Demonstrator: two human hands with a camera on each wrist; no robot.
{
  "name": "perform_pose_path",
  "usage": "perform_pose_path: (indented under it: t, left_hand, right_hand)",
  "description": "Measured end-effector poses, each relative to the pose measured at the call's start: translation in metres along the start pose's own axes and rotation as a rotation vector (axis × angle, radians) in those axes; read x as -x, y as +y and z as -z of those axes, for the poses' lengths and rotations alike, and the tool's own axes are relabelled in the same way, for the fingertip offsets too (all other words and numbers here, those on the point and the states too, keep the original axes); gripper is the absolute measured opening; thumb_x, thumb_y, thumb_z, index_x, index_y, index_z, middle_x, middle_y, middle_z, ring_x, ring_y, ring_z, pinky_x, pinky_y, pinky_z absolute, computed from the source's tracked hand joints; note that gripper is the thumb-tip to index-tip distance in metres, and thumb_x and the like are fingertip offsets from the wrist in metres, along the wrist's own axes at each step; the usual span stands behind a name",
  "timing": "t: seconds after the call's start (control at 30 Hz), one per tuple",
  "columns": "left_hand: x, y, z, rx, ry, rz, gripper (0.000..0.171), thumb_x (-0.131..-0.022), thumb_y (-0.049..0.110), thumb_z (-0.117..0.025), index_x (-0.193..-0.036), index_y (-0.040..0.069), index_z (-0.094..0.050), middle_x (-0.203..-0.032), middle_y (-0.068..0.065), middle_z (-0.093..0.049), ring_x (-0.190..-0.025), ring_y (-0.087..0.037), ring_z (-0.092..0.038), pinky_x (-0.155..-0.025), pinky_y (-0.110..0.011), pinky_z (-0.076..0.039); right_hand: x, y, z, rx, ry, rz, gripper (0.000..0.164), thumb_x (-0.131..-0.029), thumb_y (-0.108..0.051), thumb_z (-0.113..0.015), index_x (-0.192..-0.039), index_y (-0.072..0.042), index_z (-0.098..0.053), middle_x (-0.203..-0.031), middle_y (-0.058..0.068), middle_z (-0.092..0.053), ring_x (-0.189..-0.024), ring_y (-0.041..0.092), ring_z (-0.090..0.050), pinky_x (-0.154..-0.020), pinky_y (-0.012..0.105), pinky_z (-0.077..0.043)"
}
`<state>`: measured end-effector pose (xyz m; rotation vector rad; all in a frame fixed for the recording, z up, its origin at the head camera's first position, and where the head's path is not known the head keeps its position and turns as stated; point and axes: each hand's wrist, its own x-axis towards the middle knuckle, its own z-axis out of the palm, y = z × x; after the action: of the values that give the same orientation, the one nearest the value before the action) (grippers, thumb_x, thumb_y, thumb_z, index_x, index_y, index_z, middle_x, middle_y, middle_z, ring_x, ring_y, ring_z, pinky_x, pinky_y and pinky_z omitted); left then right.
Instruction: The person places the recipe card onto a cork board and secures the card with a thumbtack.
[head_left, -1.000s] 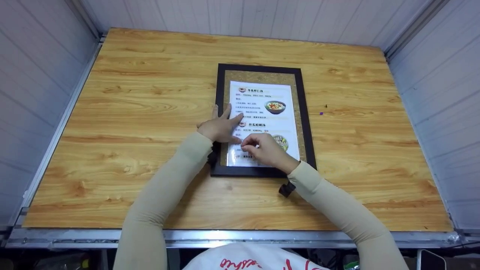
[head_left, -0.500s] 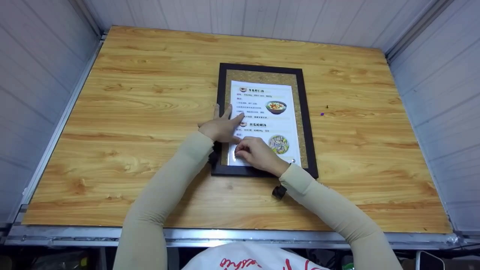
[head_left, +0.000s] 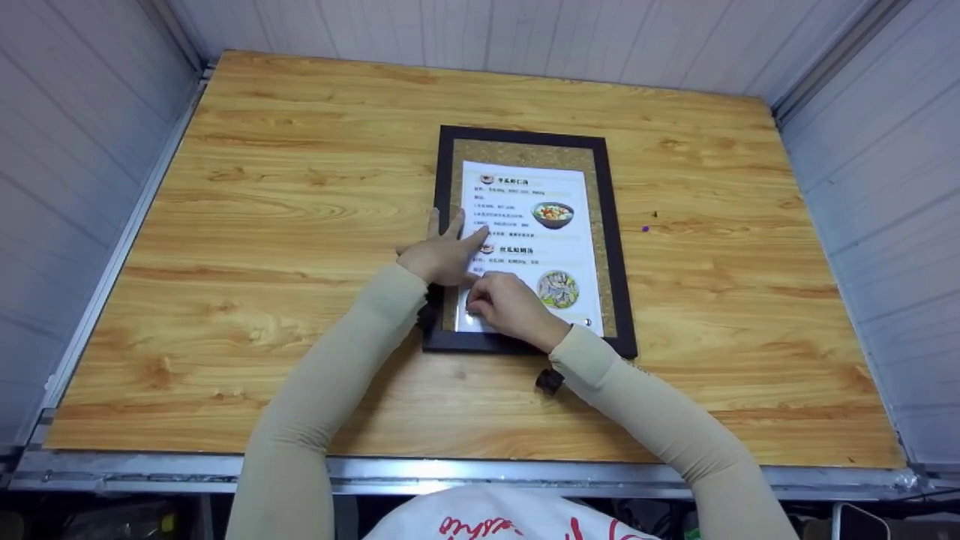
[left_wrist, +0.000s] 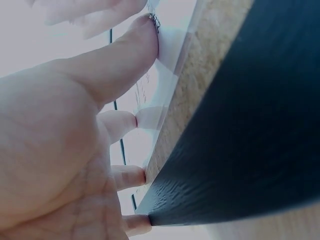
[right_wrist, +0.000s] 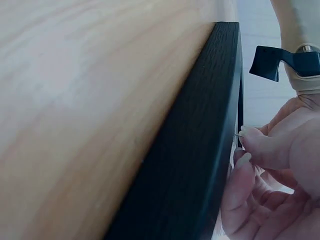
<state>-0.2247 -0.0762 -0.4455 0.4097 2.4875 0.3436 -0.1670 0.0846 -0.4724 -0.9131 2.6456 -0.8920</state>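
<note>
Writing in Chinese ran down the white sheet (head_left: 570, 251), which lay flat on the framed corkboard (head_left: 525, 153). Its upper heading looked like 冬瓜虾仁汤, beside a printed bowl (head_left: 553, 215); the lower looked like 丝瓜蛤蜊汤, above a round food picture (head_left: 558, 289). The smaller lines were too fine to read. At the corkboard's near edge, part of a white shirt (head_left: 495, 514) showed red script, seemingly with "shio" in it.

The left hand (head_left: 439, 256) rested on the corkboard's left side, fingers spread wide, touching its black frame (head_left: 617, 255) and the sheet. The right hand (head_left: 517, 306) was over the corkboard's lower left part, fingers narrowed, pinching a thin metal pin (right_wrist: 238, 135). A small shiny stud (head_left: 588, 322) sat at the sheet's lower right corner.

Around the corkboard spread a yellowish wood-grain surface (head_left: 285, 172). Right of it lay a purple bit (head_left: 646, 229) and a dark speck (head_left: 655, 214). Beyond it stood a pale panelled wall (head_left: 450, 34), with similar walls to either side; nearer than it ran a metal rail (head_left: 390, 472).
</note>
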Motion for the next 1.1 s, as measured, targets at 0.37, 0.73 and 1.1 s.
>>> perform_pose_path:
  t: [0.37,0.73,1.1]
  left_hand:
    - [-0.0011,0.0011,-0.0013,0.002,-0.008,0.018,0.083,-0.096,0.053,-0.057,-0.160,0.036,-0.007,-0.164,-0.008,0.018,-0.142,-0.045,0.026,-0.083,-0.089,-0.022]
    - [-0.0025,0.0019,-0.0028,-0.012,0.007,0.015,0.089,-0.091,0.060,-0.060,-0.160,0.036,-0.009,-0.164,-0.009,0.016,-0.142,-0.045,0.025,-0.083,-0.088,-0.024]
    - [-0.0030,0.0015,-0.0032,-0.017,-0.002,0.027,0.092,-0.089,0.063,-0.060,-0.160,0.036,-0.008,-0.164,-0.009,0.017,-0.141,-0.045,0.026,-0.084,-0.089,-0.020]
  right_hand:
    - [-0.0001,0.0003,-0.0029,0.004,0.031,-0.027,0.005,-0.084,-0.007,-0.075,-0.080,-0.007,-0.077,-0.082,0.004,-0.067,-0.081,0.023,-0.063,-0.080,0.037,-0.052]
    - [0.0018,0.0043,-0.0091,0.023,0.102,-0.123,0.021,-0.084,-0.024,-0.080,-0.075,-0.011,-0.067,-0.073,-0.001,-0.063,-0.068,0.016,-0.059,-0.064,0.033,-0.049]
    - [0.0013,0.0033,-0.0074,0.094,0.078,-0.182,0.035,-0.081,-0.043,-0.079,-0.069,-0.013,-0.064,-0.062,-0.004,-0.057,-0.060,0.015,-0.055,-0.056,0.033,-0.046]
